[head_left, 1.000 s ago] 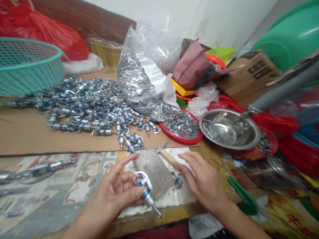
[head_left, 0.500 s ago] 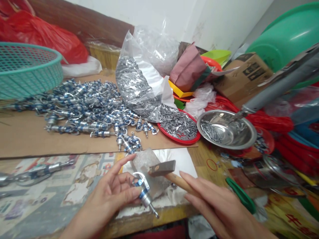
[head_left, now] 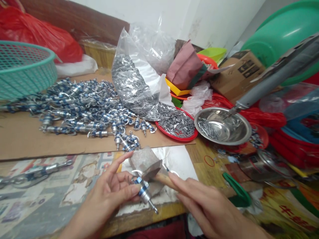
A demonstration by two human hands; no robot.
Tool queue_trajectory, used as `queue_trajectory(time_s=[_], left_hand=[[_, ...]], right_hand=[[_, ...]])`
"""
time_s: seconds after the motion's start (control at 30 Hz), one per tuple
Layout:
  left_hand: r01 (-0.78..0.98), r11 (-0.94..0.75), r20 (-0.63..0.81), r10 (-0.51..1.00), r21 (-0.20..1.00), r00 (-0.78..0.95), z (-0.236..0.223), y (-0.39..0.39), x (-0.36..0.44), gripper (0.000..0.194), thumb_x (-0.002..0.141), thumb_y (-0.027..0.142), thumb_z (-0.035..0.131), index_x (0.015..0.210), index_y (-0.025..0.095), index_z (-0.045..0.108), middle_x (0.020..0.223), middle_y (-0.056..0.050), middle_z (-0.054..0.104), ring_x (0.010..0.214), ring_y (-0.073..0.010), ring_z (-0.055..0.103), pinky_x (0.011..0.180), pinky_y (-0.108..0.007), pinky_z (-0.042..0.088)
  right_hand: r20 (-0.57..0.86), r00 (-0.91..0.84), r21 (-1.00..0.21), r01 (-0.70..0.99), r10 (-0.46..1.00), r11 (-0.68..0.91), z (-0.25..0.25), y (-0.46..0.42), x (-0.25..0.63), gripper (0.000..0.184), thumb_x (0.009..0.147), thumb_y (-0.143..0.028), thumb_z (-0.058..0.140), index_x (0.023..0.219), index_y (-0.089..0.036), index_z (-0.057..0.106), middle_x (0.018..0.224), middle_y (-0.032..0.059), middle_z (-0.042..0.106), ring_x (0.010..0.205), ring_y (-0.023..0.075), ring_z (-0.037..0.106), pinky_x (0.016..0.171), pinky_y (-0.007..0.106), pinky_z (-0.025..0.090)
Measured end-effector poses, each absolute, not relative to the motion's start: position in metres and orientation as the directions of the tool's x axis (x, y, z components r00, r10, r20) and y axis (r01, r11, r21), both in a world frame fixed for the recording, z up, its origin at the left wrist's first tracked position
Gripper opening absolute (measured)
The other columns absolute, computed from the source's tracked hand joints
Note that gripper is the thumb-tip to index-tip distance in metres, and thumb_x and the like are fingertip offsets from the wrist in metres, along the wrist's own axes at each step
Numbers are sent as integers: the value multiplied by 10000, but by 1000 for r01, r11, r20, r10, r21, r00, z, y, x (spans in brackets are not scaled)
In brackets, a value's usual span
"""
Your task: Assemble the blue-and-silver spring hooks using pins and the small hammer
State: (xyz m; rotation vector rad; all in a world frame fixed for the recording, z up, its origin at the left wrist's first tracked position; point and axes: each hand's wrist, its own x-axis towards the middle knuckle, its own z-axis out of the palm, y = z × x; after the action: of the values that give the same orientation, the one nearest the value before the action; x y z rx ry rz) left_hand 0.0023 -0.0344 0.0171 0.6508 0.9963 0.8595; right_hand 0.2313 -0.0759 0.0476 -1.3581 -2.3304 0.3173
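Note:
My left hand [head_left: 112, 189] pinches a small blue-and-silver metal fitting [head_left: 144, 196] with a curved arm and a thin stem pointing down to the right. It holds the fitting against a grey stone block [head_left: 143, 157], the left index finger stretched along the block's upper left. My right hand [head_left: 201, 196] is closed round the wooden handle of a hammer [head_left: 165, 179]. The hammer's dark head lies over the block, close to the fitting's upper end; whether they touch I cannot tell. Beneath the block is a white sheet [head_left: 185, 162].
Similar fittings [head_left: 84, 106] are heaped on cardboard [head_left: 25, 136] behind the hands. A plastic bag [head_left: 134, 86] of small metal pieces leans by a red plate [head_left: 171, 137]. To its right stands a steel bowl [head_left: 246, 136]; a green basket [head_left: 27, 73] is far left.
The hammer head has come down and left, from above the block to beside the fitting, my right hand moving with it. My left hand keeps its grip. The whole view has shifted slightly.

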Motion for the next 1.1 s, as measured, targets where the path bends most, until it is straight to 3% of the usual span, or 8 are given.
queue_trajectory(time_s=[0.1, 0.2, 0.3, 0.4, 0.6, 0.7, 0.83, 1.1], left_hand=[[-250, 524, -458, 844, 814, 279, 13, -33, 0, 684, 632, 248, 779, 1253, 276, 495, 711, 14, 671, 662, -166, 638, 629, -262, 511], [-13, 474, -454, 849, 880, 270, 8, -31, -6, 342, 647, 332, 755, 955, 195, 697, 744, -35, 708, 709, -201, 646, 676, -289, 499], [223, 219, -274, 927, 950, 257, 8, -29, -12, 166, 694, 358, 701, 780, 228, 756, 794, -53, 710, 780, -240, 638, 739, -321, 475], [323, -52, -35, 966, 945, 256, 8, -28, -16, 102, 703, 356, 688, 703, 290, 767, 844, -44, 664, 850, -249, 613, 794, -317, 448], [351, -162, 88, 972, 922, 219, 4, -26, -9, 64, 708, 322, 692, 659, 312, 732, 844, -21, 672, 839, -229, 624, 772, -281, 434], [364, -153, 65, 968, 919, 243, 6, -26, -6, 64, 703, 318, 698, 653, 298, 732, 854, -33, 684, 866, -242, 629, 778, -281, 442], [352, -121, 26, 964, 928, 264, 8, -29, -5, 75, 711, 301, 692, 689, 312, 763, 856, -35, 690, 836, -225, 640, 758, -262, 454], [229, -186, 171, 982, 956, 81, 11, -38, 6, 166, 685, 186, 681, 655, 328, 762, 675, 5, 682, 653, -179, 619, 637, -241, 433]], right_hand=[[184, -306, -485, 798, 934, 357, 33, -51, 241, 419, 911, -241, 460, 1327, -195, 471, 1212, 83, 619, 1069, 193, 605, 883, 288, 512], [75, -289, -553, 784, 954, 281, 17, -20, 254, 383, 909, -300, 484, 1271, -184, 534, 1226, 95, 612, 1062, 217, 607, 882, 345, 507], [48, -379, -522, 779, 924, 347, 8, -5, 258, 286, 917, -291, 481, 1158, -237, 625, 1052, 52, 694, 906, 185, 655, 792, 318, 530], [187, -320, -401, 839, 929, 369, 9, -1, 257, 244, 909, -240, 482, 1059, -215, 672, 960, 66, 674, 896, 191, 626, 802, 341, 506], [253, -93, -285, 944, 963, 166, 16, 60, 274, 260, 914, -229, 470, 1072, -111, 638, 1031, 141, 624, 993, 238, 586, 868, 380, 458], [151, -90, -238, 963, 984, 124, 11, 95, 279, 207, 860, -304, 594, 982, -143, 641, 974, 78, 645, 917, 205, 614, 820, 373, 488], [122, -70, -201, 975, 990, 94, 7, 105, 277, 209, 908, -314, 532, 1036, -162, 595, 1064, 57, 615, 913, 175, 607, 803, 384, 505], [258, 24, -312, 948, 966, 60, 18, 84, 279, 140, 870, -153, 556, 985, -142, 635, 891, 97, 689, 872, 230, 650, 803, 396, 490]])
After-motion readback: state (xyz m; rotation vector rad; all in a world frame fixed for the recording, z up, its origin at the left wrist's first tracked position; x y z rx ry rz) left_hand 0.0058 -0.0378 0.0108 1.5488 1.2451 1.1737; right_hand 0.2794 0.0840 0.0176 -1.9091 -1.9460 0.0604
